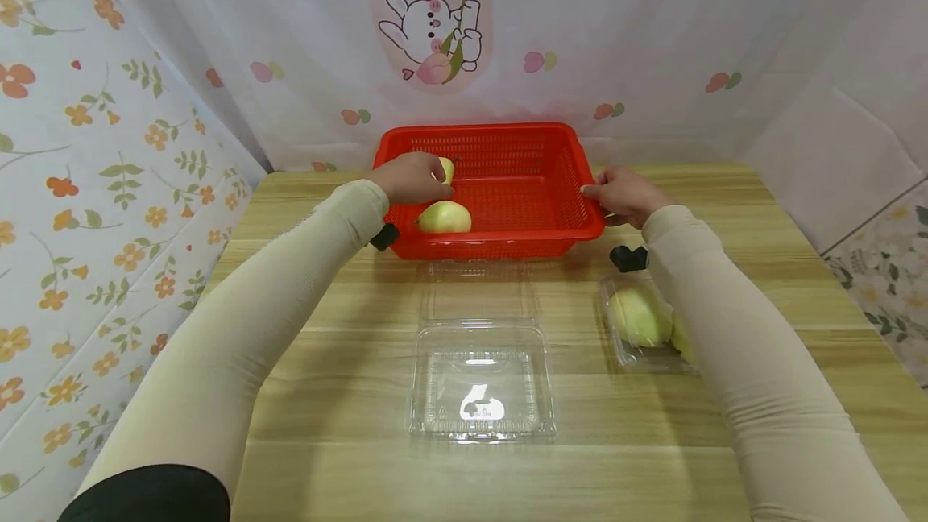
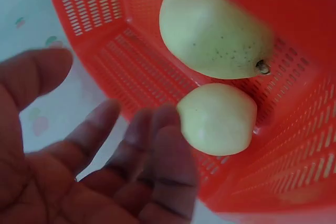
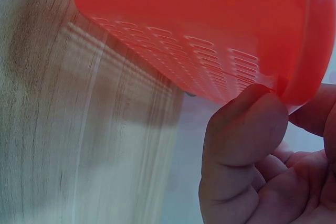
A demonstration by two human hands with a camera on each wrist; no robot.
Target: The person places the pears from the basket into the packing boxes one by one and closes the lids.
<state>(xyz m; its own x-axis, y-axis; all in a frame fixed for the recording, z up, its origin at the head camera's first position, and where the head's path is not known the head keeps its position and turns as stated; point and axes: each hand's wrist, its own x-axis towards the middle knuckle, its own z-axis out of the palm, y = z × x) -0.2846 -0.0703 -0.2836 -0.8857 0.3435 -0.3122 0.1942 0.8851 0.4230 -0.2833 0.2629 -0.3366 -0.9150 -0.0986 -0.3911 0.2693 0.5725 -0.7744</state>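
A red plastic basket (image 1: 500,237) with slotted walls stands at the back of the table. Inside its left end lie two pale yellow-green pears, a near pear (image 1: 445,217) with its stem pointing left and a far pear (image 1: 447,171) partly hidden by my left hand (image 1: 409,178). That hand reaches over the basket's left end. In the left wrist view its fingers are loosely bent beside the smaller-looking pear (image 2: 218,119), holding nothing; whether a fingertip touches it I cannot tell. My right hand (image 1: 627,196) pinches the basket's right rim (image 3: 313,40) between thumb and fingers.
An open clear plastic clamshell box (image 1: 482,425) lies in front of the basket, its lid folded back towards it. At the right, partly under my right forearm, another clear box (image 1: 631,362) holds yellow-green pears (image 1: 640,316). A patterned cloth (image 1: 304,39) hangs behind the table.
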